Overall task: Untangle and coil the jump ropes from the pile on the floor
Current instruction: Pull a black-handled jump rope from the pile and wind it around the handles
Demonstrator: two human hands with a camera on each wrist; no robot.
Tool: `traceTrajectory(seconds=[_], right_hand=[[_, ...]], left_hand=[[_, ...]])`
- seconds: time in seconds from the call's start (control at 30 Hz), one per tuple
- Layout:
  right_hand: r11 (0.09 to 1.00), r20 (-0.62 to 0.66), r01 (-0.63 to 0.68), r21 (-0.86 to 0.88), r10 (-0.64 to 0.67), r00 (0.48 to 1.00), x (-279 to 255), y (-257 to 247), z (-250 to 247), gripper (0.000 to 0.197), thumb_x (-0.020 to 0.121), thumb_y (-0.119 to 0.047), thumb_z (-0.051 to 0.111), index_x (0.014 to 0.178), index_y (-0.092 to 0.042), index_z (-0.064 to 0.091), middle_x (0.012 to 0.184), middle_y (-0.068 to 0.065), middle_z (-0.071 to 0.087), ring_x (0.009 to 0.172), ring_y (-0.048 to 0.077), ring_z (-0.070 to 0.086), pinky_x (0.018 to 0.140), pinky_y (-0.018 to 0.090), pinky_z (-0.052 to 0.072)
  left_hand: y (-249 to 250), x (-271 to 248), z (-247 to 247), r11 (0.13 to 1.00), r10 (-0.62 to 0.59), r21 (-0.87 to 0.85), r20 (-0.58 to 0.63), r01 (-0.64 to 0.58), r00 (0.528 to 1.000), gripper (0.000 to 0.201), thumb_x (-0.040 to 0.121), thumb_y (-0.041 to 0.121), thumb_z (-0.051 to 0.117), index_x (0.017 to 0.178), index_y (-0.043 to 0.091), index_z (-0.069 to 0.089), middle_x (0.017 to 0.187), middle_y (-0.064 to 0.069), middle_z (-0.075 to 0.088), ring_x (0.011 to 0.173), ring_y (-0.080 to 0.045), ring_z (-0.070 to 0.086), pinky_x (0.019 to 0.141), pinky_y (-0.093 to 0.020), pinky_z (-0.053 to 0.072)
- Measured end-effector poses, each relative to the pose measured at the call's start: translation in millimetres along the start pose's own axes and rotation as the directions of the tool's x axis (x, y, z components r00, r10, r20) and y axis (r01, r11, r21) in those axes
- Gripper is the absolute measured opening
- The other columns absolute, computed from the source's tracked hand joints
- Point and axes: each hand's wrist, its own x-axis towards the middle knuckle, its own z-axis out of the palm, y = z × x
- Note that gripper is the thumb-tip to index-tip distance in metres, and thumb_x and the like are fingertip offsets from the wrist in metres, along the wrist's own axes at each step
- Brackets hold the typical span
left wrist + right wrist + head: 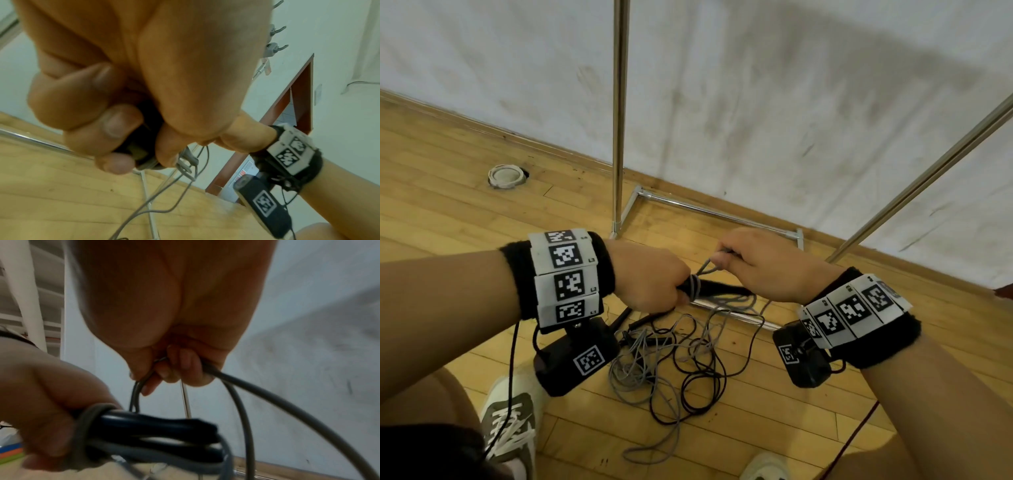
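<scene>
The left hand (pixel 650 279) grips the black handles (pixel 717 288) wrapped in grey rope (pixel 695 284), while the right hand's (pixel 763 265) fingers pinch that rope's loop above the tangled pile (pixel 674 363) on the floor (pixel 448 205).

A wooden floor (pixel 448 212) meets a scuffed white wall (pixel 756 85) along a wooden skirting board (pixel 551 147). A metal rack (pixel 619 113) stands at twelve o'clock, its base bars on the floor. A white round fitting (pixel 505 175) sits at ten o'clock. Two sneakers show: one (pixel 512 423) at seven o'clock, one (pixel 765 467) at five.
</scene>
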Motion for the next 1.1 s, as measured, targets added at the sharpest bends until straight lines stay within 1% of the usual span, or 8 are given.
traceTrajectory(seconds=[0.17, 0.3, 0.4, 0.5, 0.77, 0.9, 1.0, 1.1], right_hand=[[0.999, -0.198, 0.001, 0.042, 0.007, 0.98, 0, -18, -1, 0.041, 0.103, -0.03, 0.041, 0.062, -0.024, 0.042, 0.063, -0.008, 0.046, 0.06, 0.008, 0.044, 0.057, 0.024, 0.033], [0.954, -0.313, -0.092, 0.287, 0.184, 0.932, 2, -20, 1, 0.032, 0.093, -0.025, 0.059, 0.062, -0.018, 0.062, 0.051, -0.004, 0.053, 0.046, 0.006, 0.046, 0.045, 0.018, 0.034], [0.771, -0.211, -0.145, 0.62, 0.342, 0.916, 0, -20, 3, 0.003, 0.087, -0.023, 0.072, 0.085, -0.022, 0.069, 0.057, -0.007, 0.065, 0.05, 0.005, 0.062, 0.046, 0.02, 0.047], [0.742, -0.177, -0.142, 0.656, 0.335, 0.926, 0, -19, 8, 0.014, 0.092, -0.03, 0.066, 0.084, -0.019, 0.07, 0.057, -0.003, 0.066, 0.05, 0.009, 0.062, 0.05, 0.024, 0.049], [0.714, -0.178, -0.04, 0.699, 0.228, 0.957, -10, -11, 14, 0.029, 0.1, -0.004, 0.048, 0.111, -0.022, 0.068, 0.084, -0.005, 0.066, 0.075, 0.006, 0.067, 0.075, 0.025, 0.056], [0.662, -0.191, 0.01, 0.75, 0.201, 0.961, -17, -7, 13, 0.019, 0.098, -0.014, 0.056, 0.093, -0.022, 0.073, 0.081, 0.008, 0.069, 0.067, 0.012, 0.062, 0.065, 0.025, 0.053], [0.729, -0.199, 0.011, 0.684, 0.172, 0.965, -21, -3, 13, 0.023, 0.093, -0.037, 0.056, 0.088, -0.023, 0.074, 0.063, -0.002, 0.06, 0.056, 0.01, 0.05, 0.055, 0.017, 0.043], [0.795, -0.214, 0.04, 0.606, 0.114, 0.97, -24, 1, 15, 0.017, 0.096, -0.03, 0.057, 0.092, -0.032, 0.073, 0.064, -0.018, 0.062, 0.061, -0.001, 0.053, 0.06, 0.009, 0.042]], left_hand=[[-10, 10, -5, 0.998, -0.055, -0.049, -0.139, 0.049, 0.989, 0.024, 0.101, 0.036, 0.042, 0.087, 0.02, 0.054, 0.078, 0.0, 0.059, 0.061, -0.014, 0.053, 0.055, -0.026, 0.042], [-12, 15, -5, 0.988, -0.116, -0.137, -0.314, 0.076, 0.942, 0.02, 0.101, 0.032, 0.046, 0.088, 0.019, 0.054, 0.078, -0.002, 0.062, 0.059, -0.014, 0.055, 0.05, -0.026, 0.04], [-14, 14, -11, 0.984, -0.111, -0.175, -0.469, 0.031, 0.876, 0.02, 0.101, 0.03, 0.047, 0.086, 0.019, 0.054, 0.072, 0.0, 0.06, 0.055, -0.01, 0.053, 0.045, -0.022, 0.035], [-14, 12, -17, 0.975, -0.05, -0.21, -0.551, -0.08, 0.833, 0.019, 0.101, 0.029, 0.047, 0.084, 0.023, 0.053, 0.066, 0.003, 0.057, 0.049, -0.002, 0.053, 0.04, -0.014, 0.037], [-18, -1, -35, 0.927, -0.009, -0.321, -0.533, -0.192, 0.846, 0.025, 0.1, 0.033, 0.048, 0.078, 0.025, 0.055, 0.062, 0.005, 0.059, 0.047, -0.002, 0.05, 0.047, -0.019, 0.041], [-13, -10, -38, 0.836, 0.082, -0.452, -0.456, -0.31, 0.886, 0.022, 0.1, 0.031, 0.049, 0.083, 0.02, 0.057, 0.059, 0.009, 0.058, 0.049, -0.005, 0.049, 0.048, -0.019, 0.041], [-9, -18, -40, 0.773, 0.141, -0.523, -0.411, -0.359, 0.901, 0.019, 0.101, 0.027, 0.049, 0.087, 0.016, 0.056, 0.061, 0.005, 0.057, 0.048, -0.007, 0.046, 0.046, -0.017, 0.039], [-4, -25, -39, 0.755, 0.209, -0.527, -0.371, -0.391, 0.905, 0.017, 0.101, 0.021, 0.048, 0.086, 0.019, 0.055, 0.06, 0.005, 0.055, 0.046, -0.002, 0.044, 0.045, -0.012, 0.037]])
